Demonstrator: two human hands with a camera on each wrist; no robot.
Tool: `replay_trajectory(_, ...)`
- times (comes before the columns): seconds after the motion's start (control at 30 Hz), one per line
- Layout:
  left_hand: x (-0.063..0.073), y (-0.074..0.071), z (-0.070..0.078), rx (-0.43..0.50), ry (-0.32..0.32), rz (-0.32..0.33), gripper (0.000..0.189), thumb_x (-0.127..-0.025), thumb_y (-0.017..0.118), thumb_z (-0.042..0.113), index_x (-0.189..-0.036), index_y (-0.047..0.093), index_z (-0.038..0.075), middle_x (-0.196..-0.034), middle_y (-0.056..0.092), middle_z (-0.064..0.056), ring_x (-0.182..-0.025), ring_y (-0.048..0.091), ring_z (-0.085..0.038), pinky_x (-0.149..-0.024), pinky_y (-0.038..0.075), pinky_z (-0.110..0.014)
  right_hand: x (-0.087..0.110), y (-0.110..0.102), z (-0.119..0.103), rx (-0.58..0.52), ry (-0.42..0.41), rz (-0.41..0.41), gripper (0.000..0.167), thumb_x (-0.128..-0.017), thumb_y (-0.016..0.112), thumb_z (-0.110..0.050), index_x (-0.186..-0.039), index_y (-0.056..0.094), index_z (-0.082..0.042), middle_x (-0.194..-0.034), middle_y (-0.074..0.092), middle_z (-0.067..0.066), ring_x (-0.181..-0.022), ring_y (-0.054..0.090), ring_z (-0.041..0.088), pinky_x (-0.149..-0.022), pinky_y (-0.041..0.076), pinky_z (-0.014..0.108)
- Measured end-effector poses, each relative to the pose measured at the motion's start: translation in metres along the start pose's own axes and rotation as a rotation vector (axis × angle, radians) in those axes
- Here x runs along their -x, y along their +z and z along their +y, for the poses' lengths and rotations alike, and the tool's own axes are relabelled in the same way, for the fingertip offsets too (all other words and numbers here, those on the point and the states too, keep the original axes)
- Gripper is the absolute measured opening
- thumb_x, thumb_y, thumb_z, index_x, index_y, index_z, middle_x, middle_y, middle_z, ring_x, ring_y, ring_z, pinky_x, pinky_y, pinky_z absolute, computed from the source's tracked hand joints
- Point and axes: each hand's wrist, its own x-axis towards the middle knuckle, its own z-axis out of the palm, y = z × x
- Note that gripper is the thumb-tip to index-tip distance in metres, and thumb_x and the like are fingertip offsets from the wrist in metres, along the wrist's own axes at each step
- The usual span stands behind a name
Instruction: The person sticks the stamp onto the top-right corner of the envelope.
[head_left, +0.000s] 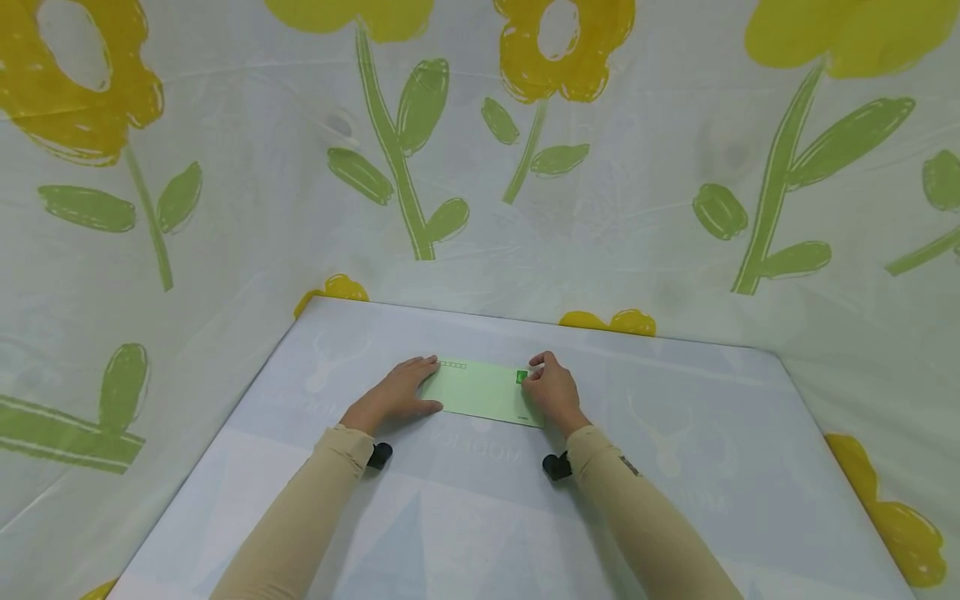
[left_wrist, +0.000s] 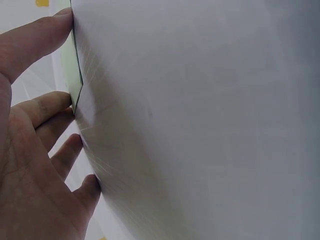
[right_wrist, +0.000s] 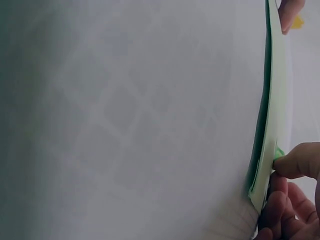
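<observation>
A pale green envelope [head_left: 480, 392] lies on the table, with a row of small boxes printed at its upper left. At its upper right is a small dark green stamp [head_left: 521, 377]. My left hand [head_left: 397, 390] spreads its straight fingers at the envelope's left end, thumb on the lower corner and fingertips at the upper one. My right hand [head_left: 555, 390] is bent over the right end. In the right wrist view its thumb and a curled finger meet at the edge of the stamp [right_wrist: 279, 152], partly hiding it. The near edge of the envelope [right_wrist: 272, 90] bows slightly up.
A white and pale blue patterned cloth covers the table [head_left: 465, 500]. Behind and beside it hang white curtains [head_left: 645, 167] printed with yellow flowers and green leaves. A dark wrist camera [head_left: 557, 467] sits under the right wrist, another dark camera [head_left: 380, 455] under the left.
</observation>
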Motion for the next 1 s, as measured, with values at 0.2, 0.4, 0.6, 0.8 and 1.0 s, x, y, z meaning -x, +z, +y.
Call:
replay_trajectory(0.2,0.0008,-0.0003,0.0009,0.009,0.001,0.004,0.083,-0.093,0.074,0.039,-0.158,0.034,0.004,-0.167,0.026,-0.008,-0.155,0.018,-0.033,-0.127,0.017,-0.048,0.0012,0.0003,-0.0011,0.011,-0.011,0.008,0.035,-0.089,0.068,-0.013,-0.123,0.058,-0.009,-0.09,0.066,0.006,-0.079,0.057,0.022,-0.068,0.045,0.033)
replay_trajectory(0.4,0.0008,-0.0005,0.0012,0.006,-0.003,0.0,0.084,-0.093,0.074,0.039,-0.158,0.035,0.004,-0.167,0.026,-0.008,-0.155,0.017,-0.033,-0.127,0.017,-0.048,0.0009,0.0014,-0.0007,0.017,-0.015,0.0,0.033,-0.09,0.068,-0.014,-0.122,0.059,-0.009,-0.091,0.066,0.005,-0.078,0.057,0.021,-0.067,0.046,0.032)
replay_trajectory(0.6,0.0012,-0.0005,0.0014,0.007,-0.005,0.0,0.083,-0.093,0.075,0.039,-0.158,0.035,0.004,-0.167,0.026,-0.008,-0.155,0.018,-0.033,-0.127,0.017,-0.048,0.0019,0.0022,-0.0003,0.039,-0.047,0.002,0.022,-0.09,0.067,-0.013,-0.112,0.067,-0.011,-0.091,0.067,0.004,-0.082,0.058,0.021,-0.072,0.048,0.033)
replay_trajectory(0.8,0.001,-0.0011,0.0021,0.008,-0.003,-0.001,0.083,-0.093,0.074,0.038,-0.158,0.034,0.003,-0.167,0.025,-0.009,-0.155,0.018,-0.034,-0.127,0.017,-0.049,0.0026,0.0027,-0.0006,0.062,-0.065,-0.002,0.017,-0.092,0.065,-0.013,-0.108,0.071,-0.012,-0.088,0.065,0.002,-0.082,0.056,0.02,-0.071,0.046,0.032)
replay_trajectory(1.0,0.001,-0.0008,0.001,-0.003,0.008,0.0,0.083,-0.094,0.074,0.038,-0.158,0.034,0.003,-0.167,0.026,-0.01,-0.155,0.018,-0.034,-0.127,0.016,-0.049,0.0041,0.0005,-0.0015,0.074,-0.099,0.004,0.018,-0.095,0.062,-0.011,-0.108,0.073,-0.011,-0.087,0.063,0.003,-0.08,0.054,0.021,-0.068,0.044,0.031)
